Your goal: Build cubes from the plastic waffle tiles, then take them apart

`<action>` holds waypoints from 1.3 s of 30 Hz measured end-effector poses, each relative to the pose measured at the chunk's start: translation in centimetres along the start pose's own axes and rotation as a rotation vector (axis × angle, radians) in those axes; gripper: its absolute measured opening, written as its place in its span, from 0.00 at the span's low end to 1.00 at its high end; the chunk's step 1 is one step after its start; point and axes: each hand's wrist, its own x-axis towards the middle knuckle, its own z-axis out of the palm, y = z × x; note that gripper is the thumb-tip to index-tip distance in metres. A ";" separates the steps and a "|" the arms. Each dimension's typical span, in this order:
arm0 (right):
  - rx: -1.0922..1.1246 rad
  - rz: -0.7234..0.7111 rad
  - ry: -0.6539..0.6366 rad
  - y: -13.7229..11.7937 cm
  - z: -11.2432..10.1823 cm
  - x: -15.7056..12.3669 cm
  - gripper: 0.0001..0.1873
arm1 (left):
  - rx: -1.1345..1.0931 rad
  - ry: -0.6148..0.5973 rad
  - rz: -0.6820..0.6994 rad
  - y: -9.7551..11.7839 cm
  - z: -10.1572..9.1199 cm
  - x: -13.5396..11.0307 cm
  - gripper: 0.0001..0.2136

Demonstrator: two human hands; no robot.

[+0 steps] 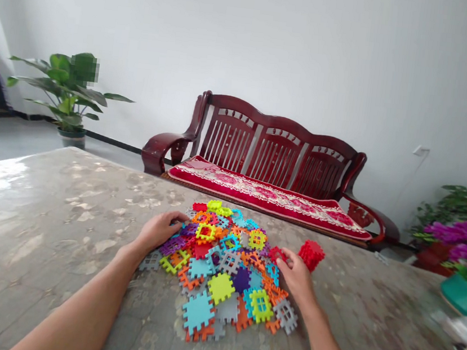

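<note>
A heap of notched plastic puzzle tiles [220,288] in many colours lies on the table, some solid and some with window-like cutouts. My left hand [161,229] rests against the heap's left edge, fingers stretched over blue and purple tiles, with no tile clearly gripped. At the right edge, the thumb and fingers of my right hand [296,272] close on a red tile [276,254]. Just beyond that hand stands a stack of red tiles [311,255], apart from the heap. Parts of the fingertips on both hands are hard to make out.
The patterned table [80,241] stretches around the heap. Behind it is a dark red wooden bench [279,152] with a red cushion [265,193]. A potted plant [74,104] stands far left. Purple flowers [464,240] in a teal pot [463,300] are at the right.
</note>
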 end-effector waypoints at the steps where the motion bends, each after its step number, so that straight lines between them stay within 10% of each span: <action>1: 0.009 0.006 -0.031 -0.1 0.0 -0.1 0.29 | 0.002 0.000 -0.004 0.0 0.0 0.0 0.15; 12: -0.154 -0.083 -0.040 -1.8 -0.3 -1.0 0.27 | -0.016 -0.003 0.024 -1.1 0.4 0.5 0.16; 24: -0.519 -0.107 0.597 -1.7 -6.1 0.8 0.26 | 0.020 -0.013 0.017 -0.7 0.1 0.5 0.17; 39: -0.632 0.084 0.499 -0.6 -7.1 1.5 0.27 | 0.022 0.001 0.012 -1.4 0.4 0.7 0.17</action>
